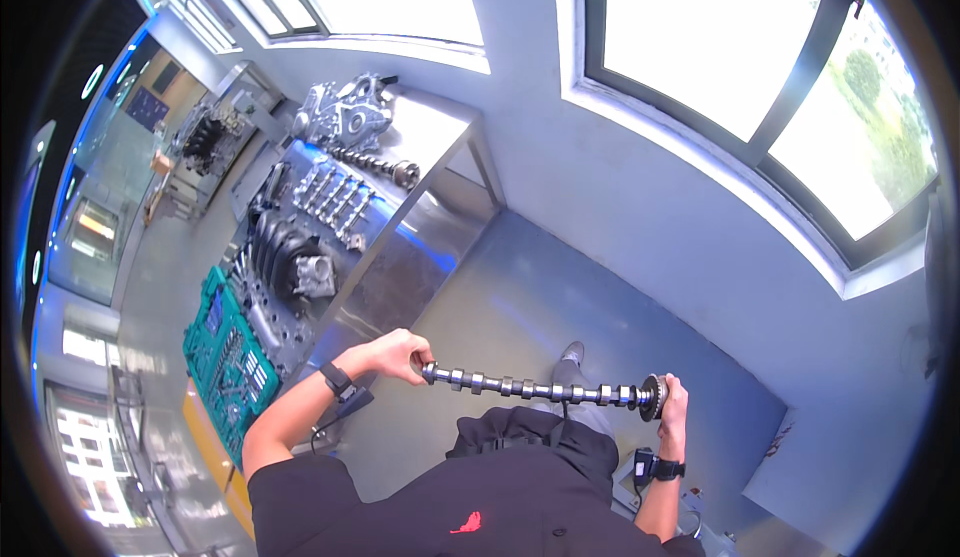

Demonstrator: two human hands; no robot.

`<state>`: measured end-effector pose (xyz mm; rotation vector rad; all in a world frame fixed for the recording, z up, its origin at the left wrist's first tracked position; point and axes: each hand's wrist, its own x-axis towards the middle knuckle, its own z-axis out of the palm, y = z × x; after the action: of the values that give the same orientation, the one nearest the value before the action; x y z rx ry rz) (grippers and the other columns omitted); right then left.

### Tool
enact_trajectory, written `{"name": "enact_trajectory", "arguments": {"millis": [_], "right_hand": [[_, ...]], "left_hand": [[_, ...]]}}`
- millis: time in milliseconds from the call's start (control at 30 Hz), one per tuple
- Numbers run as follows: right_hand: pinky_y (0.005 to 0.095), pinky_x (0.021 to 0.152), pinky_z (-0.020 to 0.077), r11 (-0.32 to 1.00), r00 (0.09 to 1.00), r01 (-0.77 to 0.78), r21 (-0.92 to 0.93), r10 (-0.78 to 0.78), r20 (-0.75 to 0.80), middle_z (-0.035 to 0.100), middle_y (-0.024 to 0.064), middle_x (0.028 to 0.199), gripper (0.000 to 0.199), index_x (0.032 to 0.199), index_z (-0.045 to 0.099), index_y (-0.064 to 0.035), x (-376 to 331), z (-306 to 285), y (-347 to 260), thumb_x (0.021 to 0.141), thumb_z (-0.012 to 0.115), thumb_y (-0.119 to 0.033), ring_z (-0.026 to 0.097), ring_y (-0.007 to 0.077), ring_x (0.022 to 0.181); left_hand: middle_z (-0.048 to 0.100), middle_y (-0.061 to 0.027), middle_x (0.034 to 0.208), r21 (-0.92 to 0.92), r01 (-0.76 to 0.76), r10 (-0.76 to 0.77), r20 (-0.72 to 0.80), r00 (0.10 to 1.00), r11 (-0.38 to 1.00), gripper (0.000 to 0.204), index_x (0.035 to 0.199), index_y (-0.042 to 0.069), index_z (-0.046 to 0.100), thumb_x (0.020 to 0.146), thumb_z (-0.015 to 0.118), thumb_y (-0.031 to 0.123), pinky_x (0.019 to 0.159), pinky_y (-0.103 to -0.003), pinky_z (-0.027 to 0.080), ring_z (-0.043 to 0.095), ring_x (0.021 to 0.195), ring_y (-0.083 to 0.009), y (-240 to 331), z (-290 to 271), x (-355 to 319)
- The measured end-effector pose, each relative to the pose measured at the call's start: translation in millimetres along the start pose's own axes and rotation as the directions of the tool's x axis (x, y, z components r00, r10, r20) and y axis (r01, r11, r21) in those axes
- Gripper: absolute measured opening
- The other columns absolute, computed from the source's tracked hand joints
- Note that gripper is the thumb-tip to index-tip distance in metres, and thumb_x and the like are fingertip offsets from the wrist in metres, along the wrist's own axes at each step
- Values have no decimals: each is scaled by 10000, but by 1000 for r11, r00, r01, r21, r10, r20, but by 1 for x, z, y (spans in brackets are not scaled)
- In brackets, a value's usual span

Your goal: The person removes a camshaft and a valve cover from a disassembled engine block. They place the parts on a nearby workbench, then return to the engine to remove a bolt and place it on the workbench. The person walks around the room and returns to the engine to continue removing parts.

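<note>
I hold a long steel camshaft (530,389) level in front of my body, above the floor. My left hand (398,354) grips its plain end. My right hand (671,402) grips the other end, at the round toothed gear (652,397). The shaft shows several lobes along its length. Both wrists wear dark bands. The metal workbench (440,122) stands off to my left, apart from both hands.
On the workbench lie a second camshaft (375,164), a grey engine cover (345,112), a row of connecting rods (335,197) and a crankshaft (290,252). A green socket tool case (228,357) lies open at its near end. Windows line the wall ahead.
</note>
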<state>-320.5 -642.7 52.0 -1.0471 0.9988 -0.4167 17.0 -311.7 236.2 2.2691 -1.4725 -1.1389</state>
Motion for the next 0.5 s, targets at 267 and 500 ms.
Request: {"name": "enact_trajectory", "arguments": {"millis": [267, 500], "right_hand": [[277, 428, 317, 987, 987, -159, -21, 160, 20, 480, -12, 551, 361, 693, 577, -56, 424, 161, -244, 839, 419, -347, 404, 99, 440], [252, 506, 426, 950, 955, -294, 104, 288, 72, 559, 15, 651, 310, 782, 582, -64, 721, 447, -376, 815, 478, -354, 528, 116, 541]], "left_hand": [[628, -84, 715, 4, 51, -51, -33, 998, 999, 349, 799, 5, 593, 571, 742, 224, 612, -280, 491, 631, 661, -171, -57, -370, 314], [594, -60, 619, 151, 73, -80, 41, 996, 986, 370, 810, 20, 600, 566, 724, 269, 554, -287, 465, 601, 582, -187, -259, -726, 518]]}}
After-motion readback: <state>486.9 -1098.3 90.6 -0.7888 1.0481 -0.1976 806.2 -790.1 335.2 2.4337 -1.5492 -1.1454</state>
